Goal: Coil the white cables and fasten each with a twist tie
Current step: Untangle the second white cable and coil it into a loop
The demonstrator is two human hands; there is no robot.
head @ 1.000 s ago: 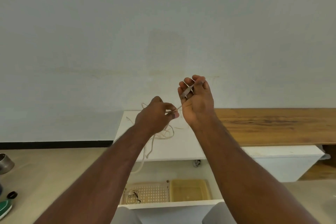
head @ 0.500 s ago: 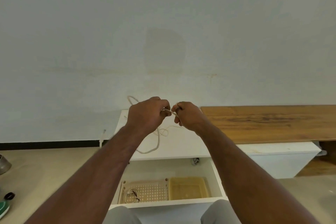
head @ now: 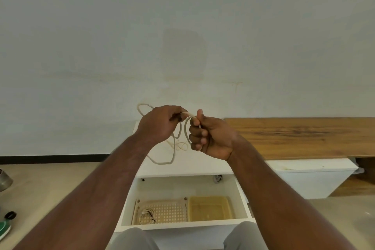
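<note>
Head view is showing both hands raised before a plain pale wall (head: 182,26). Left hand (head: 160,126) and right hand (head: 211,138) are each gripping the white cable (head: 172,148), its loops hanging above a white cabinet top (head: 182,165) adjoining a wooden counter (head: 304,136). Below, an open drawer (head: 182,189) is holding two trays.

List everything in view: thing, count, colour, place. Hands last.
cable: one, white, held up between both hands, loose loops hanging
cabinet: one, white, under the hands
drawer: one, white, open, below
pegboard tray: one, beige, drawer left
coiled cable: one, white, on pegboard tray
bin: one, yellow, drawer right
wooden top: one, brown, right
metal pot: one, grey, floor, far left
left hand: grips cable
right hand: grips cable
</note>
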